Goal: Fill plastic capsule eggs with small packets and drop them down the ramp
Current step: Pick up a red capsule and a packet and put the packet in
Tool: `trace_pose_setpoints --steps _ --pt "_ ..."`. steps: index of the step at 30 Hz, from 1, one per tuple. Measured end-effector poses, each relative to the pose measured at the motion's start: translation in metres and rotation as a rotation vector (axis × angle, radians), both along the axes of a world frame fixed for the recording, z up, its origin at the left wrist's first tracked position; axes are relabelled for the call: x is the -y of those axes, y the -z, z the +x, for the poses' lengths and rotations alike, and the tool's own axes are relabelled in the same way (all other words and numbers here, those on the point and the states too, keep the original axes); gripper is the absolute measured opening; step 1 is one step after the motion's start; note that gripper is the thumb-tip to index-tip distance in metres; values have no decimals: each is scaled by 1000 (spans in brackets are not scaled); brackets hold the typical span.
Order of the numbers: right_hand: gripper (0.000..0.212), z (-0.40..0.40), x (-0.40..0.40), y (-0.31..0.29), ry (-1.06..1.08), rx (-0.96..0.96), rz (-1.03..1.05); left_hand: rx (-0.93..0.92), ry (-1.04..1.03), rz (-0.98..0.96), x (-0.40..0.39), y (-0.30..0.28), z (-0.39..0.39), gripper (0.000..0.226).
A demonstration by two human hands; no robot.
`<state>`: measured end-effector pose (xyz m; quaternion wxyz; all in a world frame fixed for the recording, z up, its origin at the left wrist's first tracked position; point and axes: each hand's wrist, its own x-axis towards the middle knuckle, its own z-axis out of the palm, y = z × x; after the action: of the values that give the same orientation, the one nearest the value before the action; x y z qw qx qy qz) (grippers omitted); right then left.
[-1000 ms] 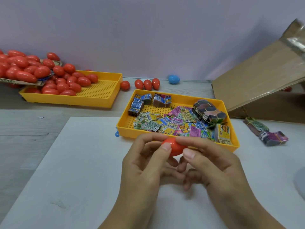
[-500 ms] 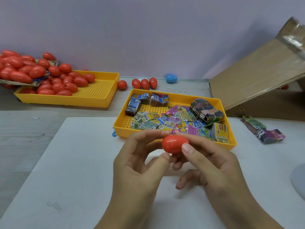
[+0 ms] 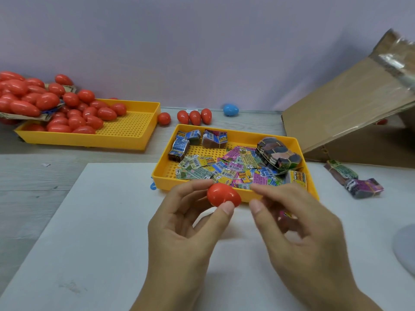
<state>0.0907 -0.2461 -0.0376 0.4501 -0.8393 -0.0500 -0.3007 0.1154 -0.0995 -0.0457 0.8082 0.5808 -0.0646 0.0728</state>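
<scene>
My left hand (image 3: 179, 230) pinches a red capsule egg (image 3: 222, 195) between thumb and fingertips, just in front of the yellow tray of small printed packets (image 3: 224, 170). My right hand (image 3: 298, 227) sits close to the right of the egg, its thumb and forefinger a little apart from it. A pink and yellow packet (image 3: 284, 214) shows among that hand's curled lower fingers. The cardboard ramp (image 3: 345, 106) slopes up at the right. I cannot tell whether the egg is fully closed.
A second yellow tray (image 3: 139, 140) at the left holds several red eggs, with more piled on cardboard above it. Loose red eggs (image 3: 195, 117) and a blue egg (image 3: 230, 109) lie by the wall. Banded packet bundles (image 3: 357, 180) lie right of the packet tray.
Both hands gripped the egg together; now my right hand has let go and drawn slightly right, leaving the egg in my left fingertips.
</scene>
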Motion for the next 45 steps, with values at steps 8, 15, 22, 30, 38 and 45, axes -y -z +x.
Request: trace_pose_setpoints --steps 8,15,22,30,38,45 --pt "71 14 15 12 304 -330 -639 -31 -28 -7 2 3 2 45" --pt "16 17 18 10 259 -87 -383 -34 -10 11 2 5 2 43" --pt "5 11 14 0 91 128 28 -42 -28 32 1 2 2 38" --pt "12 5 -3 -4 -226 -143 504 66 44 136 4 -2 -2 24" --pt "10 3 -3 -3 -282 -212 487 -22 65 156 5 -4 -2 12" --pt "25 2 -5 -4 -302 -264 508 -19 36 172 3 2 0 9"
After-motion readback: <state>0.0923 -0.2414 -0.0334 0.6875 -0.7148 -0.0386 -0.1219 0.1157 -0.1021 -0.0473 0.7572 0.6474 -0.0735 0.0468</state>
